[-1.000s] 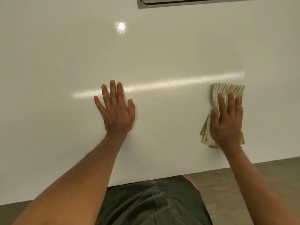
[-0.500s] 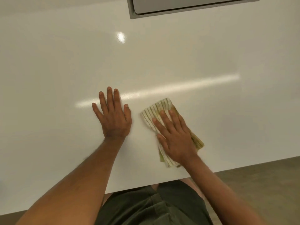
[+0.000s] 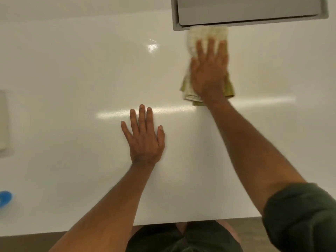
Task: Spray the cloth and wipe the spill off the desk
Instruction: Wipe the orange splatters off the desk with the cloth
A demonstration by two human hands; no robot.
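A yellow-green striped cloth [image 3: 207, 36] lies flat on the glossy white desk [image 3: 72, 79], far from me, just under a grey inset panel. My right hand [image 3: 209, 70] presses down on the cloth with fingers spread, arm stretched forward; both are motion-blurred. My left hand [image 3: 145, 139] rests flat on the desk, palm down, fingers apart, holding nothing, nearer to me and left of the cloth. No spill is visible on the surface.
The grey inset panel [image 3: 251, 11] sits at the desk's far edge, touching the cloth's top. A blue object [image 3: 5, 198] shows at the left edge, a pale object [image 3: 3, 122] above it. The desk's near edge [image 3: 181, 223] runs above my lap.
My right hand slid the cloth from the right to the middle beside my left hand, then pushed it far forward up to the grey panel. My left hand stayed planted.
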